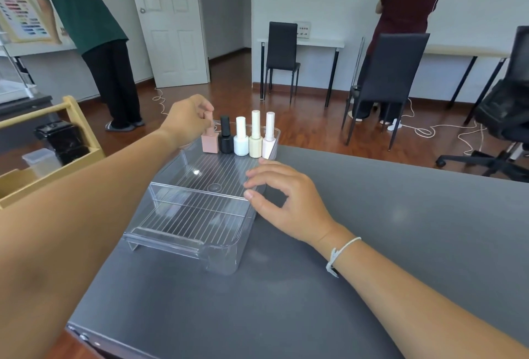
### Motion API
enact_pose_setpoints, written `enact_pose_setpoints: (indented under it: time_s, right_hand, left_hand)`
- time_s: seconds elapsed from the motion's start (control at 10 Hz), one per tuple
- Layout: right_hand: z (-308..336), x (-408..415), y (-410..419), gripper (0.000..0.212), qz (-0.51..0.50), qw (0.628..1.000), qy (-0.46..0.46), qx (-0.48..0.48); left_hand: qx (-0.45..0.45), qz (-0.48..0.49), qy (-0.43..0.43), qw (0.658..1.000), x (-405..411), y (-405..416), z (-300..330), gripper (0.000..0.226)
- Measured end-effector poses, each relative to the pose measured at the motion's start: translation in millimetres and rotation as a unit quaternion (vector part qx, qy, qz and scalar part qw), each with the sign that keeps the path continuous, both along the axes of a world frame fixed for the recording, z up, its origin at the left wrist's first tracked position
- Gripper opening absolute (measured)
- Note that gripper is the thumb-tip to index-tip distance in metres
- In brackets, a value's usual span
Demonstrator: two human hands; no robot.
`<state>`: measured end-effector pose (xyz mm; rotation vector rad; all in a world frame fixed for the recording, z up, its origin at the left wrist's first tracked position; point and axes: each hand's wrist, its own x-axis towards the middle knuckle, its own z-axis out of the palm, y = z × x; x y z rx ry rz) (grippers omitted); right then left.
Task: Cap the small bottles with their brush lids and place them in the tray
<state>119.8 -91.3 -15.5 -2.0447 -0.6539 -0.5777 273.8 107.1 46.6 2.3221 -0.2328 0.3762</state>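
Observation:
A clear ribbed tray (pixel 200 227) lies on the dark grey table, split by a divider into two compartments. Several capped small bottles stand in a row at the far end of the far compartment: pink (pixel 210 142), black (pixel 225 139), white (pixel 241 141), cream (pixel 255 139) and pale pink (pixel 269 138). My left hand (pixel 189 115) reaches over the tray and pinches the cap of the pink bottle, which stands upright at the row's left end. My right hand (pixel 282 195) rests on the tray's right wall, fingers curled against it, holding no bottle.
A wooden crate (pixel 54 147) with a black object and a clear box stands left of the table. Two people stand at the far desks. Black chairs (pixel 386 78) and an office chair (pixel 503 118) stand beyond the table's far edge.

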Motion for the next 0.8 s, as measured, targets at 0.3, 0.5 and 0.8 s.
enact_pose_setpoints:
  time_s: [0.3,0.5,0.8]
  right_hand:
    - [1,0,0,0.022,-0.001,1.0,0.001,0.0]
    - [0,0,0,0.022,-0.001,1.0,0.004,-0.002]
    - [3,-5,1,0.023,-0.002,1.0,0.013,-0.01]
  left_hand:
    - [-0.028,0.016,0.01,0.999,11,0,-5,0.022]
    - [-0.043,0.012,0.018,0.999,13,0,-5,0.021]
    - [-0.048,0.046,-0.045,0.997,-5,-2,7,0.032]
